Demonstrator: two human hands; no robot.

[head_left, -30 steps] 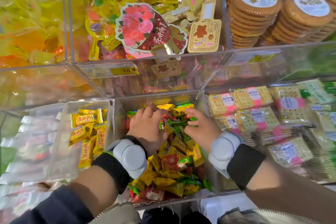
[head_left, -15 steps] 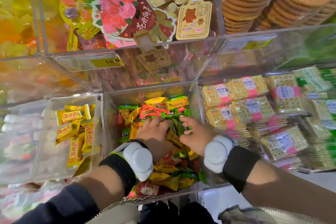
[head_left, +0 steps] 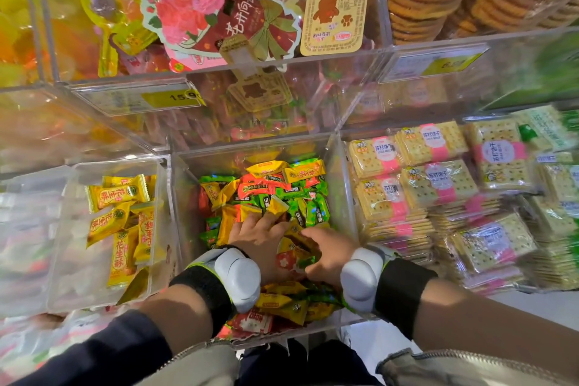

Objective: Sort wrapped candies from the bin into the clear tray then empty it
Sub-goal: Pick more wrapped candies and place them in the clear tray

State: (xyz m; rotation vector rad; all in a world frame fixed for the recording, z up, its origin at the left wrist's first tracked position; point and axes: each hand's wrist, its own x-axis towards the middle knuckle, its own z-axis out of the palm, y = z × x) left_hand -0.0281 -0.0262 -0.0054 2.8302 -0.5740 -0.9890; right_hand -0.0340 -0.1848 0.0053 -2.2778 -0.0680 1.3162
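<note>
Where candies lie: wrapped candies heaped in the bin
Left hand: fingertips buried among them, grip hidden
Right hand: just beside it, curled onto candies, grip unclear
Clear tray: left of bin, holds yellow candies

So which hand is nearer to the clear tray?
Left. The left hand is in the bin, right of the tray, with the bin wall between them. The right hand is further right in the same bin, beyond the left hand.
</note>
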